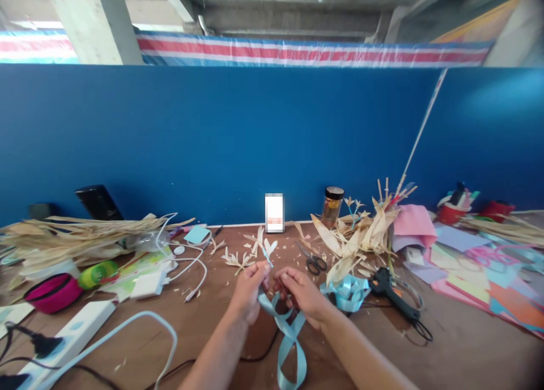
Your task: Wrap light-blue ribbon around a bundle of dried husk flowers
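My left hand (251,285) is closed, pinching a small corn husk flower (270,247) by its stem, whose upper part shows light blue. From between the hands a light blue satin ribbon (291,339) hangs in loops over the table. My right hand (302,292) is curled close beside the left, its fingers closed on the ribbon; the exact grip is partly hidden. Behind the hands lie more pale husk flowers (238,261). Black-handled scissors (315,265) rest just past my right hand, and a heap of blue ribbon (348,293) sits to its right.
A black glue gun (395,300) lies at right, near coloured paper (463,265). Dried husks (369,234) and a black-lidded jar (332,206) stand by the blue partition (255,140). At left are a power strip (72,339), white cables, a pink roll (53,293) and more husks (85,240).
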The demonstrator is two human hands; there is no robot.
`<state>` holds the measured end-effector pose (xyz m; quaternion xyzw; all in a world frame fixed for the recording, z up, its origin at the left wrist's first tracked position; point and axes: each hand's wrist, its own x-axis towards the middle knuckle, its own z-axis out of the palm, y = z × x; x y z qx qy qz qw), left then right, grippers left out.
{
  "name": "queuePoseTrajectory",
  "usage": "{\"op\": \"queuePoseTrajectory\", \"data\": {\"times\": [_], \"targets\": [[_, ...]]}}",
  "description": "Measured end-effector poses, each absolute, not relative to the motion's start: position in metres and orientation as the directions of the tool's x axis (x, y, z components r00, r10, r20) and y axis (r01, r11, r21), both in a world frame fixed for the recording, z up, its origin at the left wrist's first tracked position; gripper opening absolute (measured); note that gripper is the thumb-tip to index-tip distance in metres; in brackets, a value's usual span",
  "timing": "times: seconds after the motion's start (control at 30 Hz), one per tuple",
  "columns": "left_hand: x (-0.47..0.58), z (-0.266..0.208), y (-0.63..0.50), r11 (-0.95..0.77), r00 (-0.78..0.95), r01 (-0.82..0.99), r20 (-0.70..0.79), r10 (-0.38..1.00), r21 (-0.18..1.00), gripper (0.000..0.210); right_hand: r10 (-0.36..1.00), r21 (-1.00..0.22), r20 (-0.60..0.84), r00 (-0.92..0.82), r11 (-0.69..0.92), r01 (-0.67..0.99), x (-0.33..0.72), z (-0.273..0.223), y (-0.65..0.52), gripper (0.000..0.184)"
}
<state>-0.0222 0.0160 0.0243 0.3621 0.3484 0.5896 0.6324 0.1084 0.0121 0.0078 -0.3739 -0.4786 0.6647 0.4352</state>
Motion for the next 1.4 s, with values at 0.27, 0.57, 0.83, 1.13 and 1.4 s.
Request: {"op": "queuePoseTrajectory", "data": {"times": [0.27, 0.57, 0.83, 1.13, 1.4], "targets": [[-0.053, 0.110, 0.017, -0.136, -0.016, -0.616, 0.159, 0.987, 0.776, 0.015, 0.635, -0.938, -0.113, -0.764, 0.186, 0.293, 0.129, 0.029, -0.006, 0.026], [-0.116, 0.165, 0.010, -0.369, -0.213, -0.624, 0.304, 0.928, 0.689, 0.017, 0.900, -0.556, 0.199, -0.388, 0.430, 0.712, 0.163, 0.084, 0.030, 0.019], [-0.086, 0.121, -0.004, -0.253, -0.233, -0.385, 0.171, 0.957, 0.888, 0.015, 0.884, -0.536, 0.386, -0.265, 0.449, 0.715, 0.162, 0.105, 0.047, 0.038], [-0.031, 0.040, -0.020, 0.010, -0.116, -0.226, -0.037, 0.993, 0.974, 0.024, 0.870, -0.664, 0.449, -0.206, 0.479, 0.574, 0.127, 0.075, -0.027, 0.016], [-0.013, 0.021, -0.024, 0.054, -0.078, -0.204, -0.071, 0.994, 0.977, 0.025, 0.821, -0.459, 0.486, -0.299, 0.531, 0.713, 0.119, 0.055, -0.034, 0.007]]}}
